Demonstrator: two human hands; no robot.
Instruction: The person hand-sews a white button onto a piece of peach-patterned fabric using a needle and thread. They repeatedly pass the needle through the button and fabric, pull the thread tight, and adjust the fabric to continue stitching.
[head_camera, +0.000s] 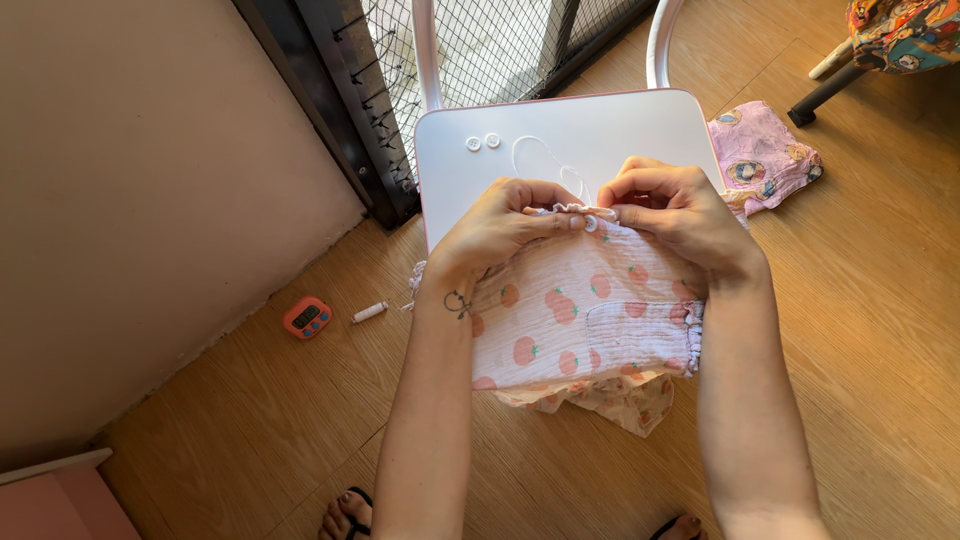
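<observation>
Two bare forearms reach away from the camera over a wooden floor (880, 330), with sandalled toes (345, 515) just showing at the bottom edge. Between the forearms hangs a pale pink garment (575, 320) printed with red strawberries, a gathered pocket sewn on its right side; its lower hem droops off the front edge of a white chair seat (560, 135), while its top edge is bunched up on the seat between the two hands.

On the left, the left hand (500, 225) has its fingers curled over and pinched tight on the gathered top edge. Opposite it, the right hand (675, 210) has its thumb and fingertips pressed together on the same edge, where a small white button (591, 223) sits at the fabric; whether a needle is in that pinch cannot be told. A loop of white thread (540, 160) lies on the seat just beyond the hands, and two loose white buttons (482, 142) rest farther back, side by side.

Left of the chair, an orange timer (307, 317) and a small white spool (370, 312) lie on the floor near the wall. A crumpled pink cloth (762, 155) lies to the seat's right.
</observation>
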